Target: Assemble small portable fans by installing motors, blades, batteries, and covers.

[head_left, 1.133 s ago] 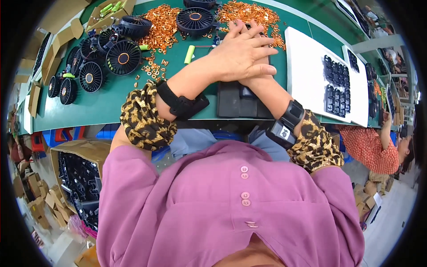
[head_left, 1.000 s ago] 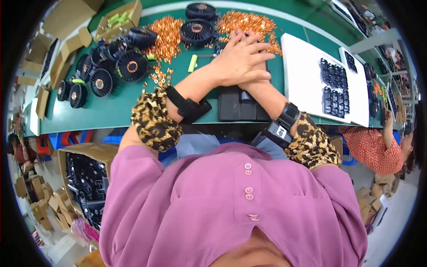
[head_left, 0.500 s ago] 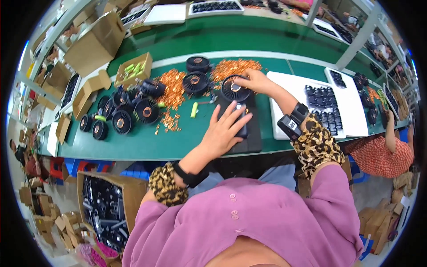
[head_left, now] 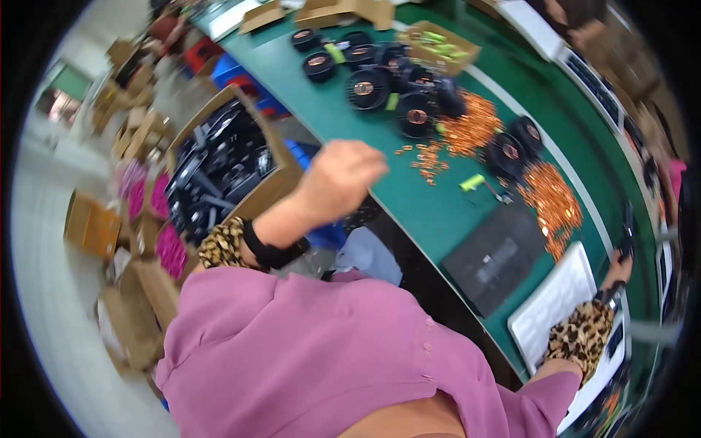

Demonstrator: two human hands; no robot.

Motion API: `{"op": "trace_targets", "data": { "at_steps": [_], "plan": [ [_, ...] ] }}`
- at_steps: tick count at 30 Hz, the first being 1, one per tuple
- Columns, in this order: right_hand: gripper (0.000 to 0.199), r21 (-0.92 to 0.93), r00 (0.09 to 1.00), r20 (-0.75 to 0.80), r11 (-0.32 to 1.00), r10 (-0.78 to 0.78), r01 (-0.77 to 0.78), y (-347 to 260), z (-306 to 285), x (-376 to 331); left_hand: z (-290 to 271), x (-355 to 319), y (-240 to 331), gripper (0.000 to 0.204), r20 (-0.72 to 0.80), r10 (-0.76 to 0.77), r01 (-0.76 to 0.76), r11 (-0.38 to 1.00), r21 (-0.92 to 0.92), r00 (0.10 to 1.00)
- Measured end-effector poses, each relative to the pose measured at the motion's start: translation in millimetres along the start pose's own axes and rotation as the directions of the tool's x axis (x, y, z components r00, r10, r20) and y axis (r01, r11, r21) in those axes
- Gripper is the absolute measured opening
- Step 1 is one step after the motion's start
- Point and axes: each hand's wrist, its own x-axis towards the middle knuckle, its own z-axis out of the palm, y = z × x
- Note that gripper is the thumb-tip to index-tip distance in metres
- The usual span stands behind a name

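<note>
My left hand [head_left: 339, 179] is raised between the table's near edge and a cardboard box [head_left: 281, 174] of black plastic parts [head_left: 219, 160]. Its fingers look bent but are smeared by motion, and nothing shows in them. Far over at the right, my right hand [head_left: 619, 271] is closed on a dark, slim object [head_left: 628, 225], seen edge-on above a white foam tray [head_left: 577, 281]; its kind is unclear. On the green table lies a black mat [head_left: 496, 255] with nothing large on it. Two black fans [head_left: 505, 155] stand beyond the mat.
Several black fans [head_left: 367, 89] cluster at the table's far left part. Heaps of copper-coloured pieces [head_left: 551, 204] lie behind the mat and by the fans. A green-yellow wrapped piece with wires [head_left: 473, 182] lies near the mat. An open carton [head_left: 438, 47] holds similar pieces.
The view has swung left. The fan and dark device have left the mat. My left hand has moved off the table toward the box; my right hand has reached to the right.
</note>
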Motion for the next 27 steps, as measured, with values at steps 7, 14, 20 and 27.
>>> {"op": "trace_targets", "data": {
  "at_steps": [7, 14, 20, 27],
  "plan": [
    [0.04, -0.07, 0.823, -0.199, 0.83, 0.532, -0.553, 73.9, 82.0, 86.8, -111.6, -119.1, -128.3, 0.02, -0.114, -0.779, 0.686, 0.462, 0.562, 0.617],
    [0.032, 0.061, 0.704, 0.38, 0.743, 0.6, -0.666, 40.6, 1.4, 151.3, -109.4, -110.2, -200.1, 0.036, 0.009, -0.929, 0.647, 0.264, 0.716, 0.369],
    [0.027, 0.115, 0.91, 0.395, 0.99, -0.124, 0.085, -283.8, -1.5, 31.4, -126.1, -50.7, -129.3, 0.048, 0.027, -0.704, 0.619, 0.641, 0.455, 0.709],
    [0.031, 0.505, 0.861, 0.199, 0.802, -0.469, 0.32, -504.6, 25.5, -111.1, -22.1, 41.1, 39.2, 0.063, 0.389, -0.12, 0.348, 0.726, -0.593, 0.913]
  ]
}}
